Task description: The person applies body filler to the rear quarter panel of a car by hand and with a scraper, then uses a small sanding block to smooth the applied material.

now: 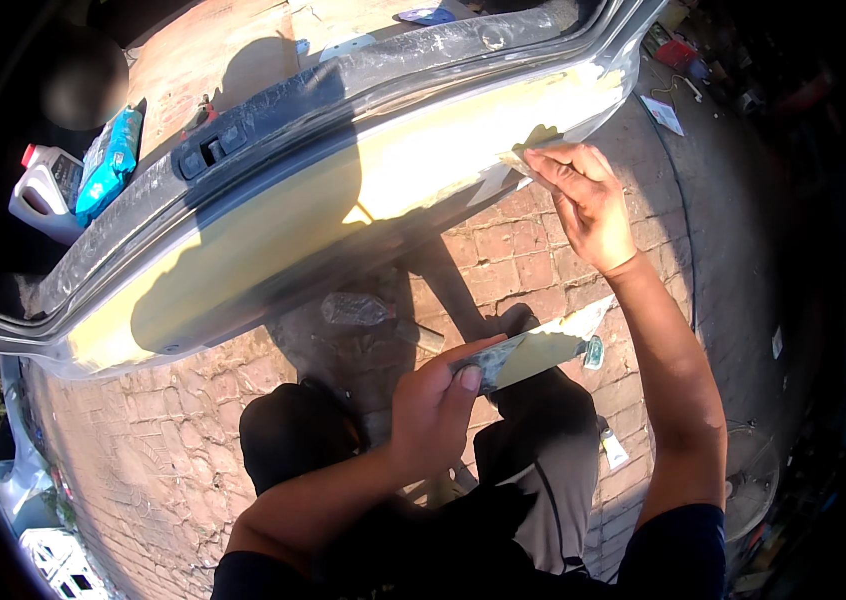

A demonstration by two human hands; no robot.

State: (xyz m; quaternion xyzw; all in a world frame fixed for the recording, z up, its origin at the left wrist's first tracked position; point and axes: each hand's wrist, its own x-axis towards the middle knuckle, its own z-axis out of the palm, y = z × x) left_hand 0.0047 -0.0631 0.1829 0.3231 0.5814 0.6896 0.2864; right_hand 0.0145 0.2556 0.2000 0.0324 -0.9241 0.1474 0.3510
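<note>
Across the upper middle runs a car's rear body panel (263,235), its surface broadly coated in pale yellow filler. My right hand (588,200) pinches a thin, flat filler spreader (515,160) at the panel's right lower part; the spreader's edge appears to touch the surface there. Lower down, my left hand (433,410) grips one end of a flat mixing board (593,316), thumb on top. Greenish-yellow filler (541,358) lies spread over the board's middle. The board is tilted, above my knees and apart from the panel.
A white jug with a red cap (48,190) and a blue soft pack (111,165) stand inside the car at left. On the brick paving (143,430) lie a clear plastic bottle (355,308) and a white tube (613,448). A cable (681,190) runs along the right.
</note>
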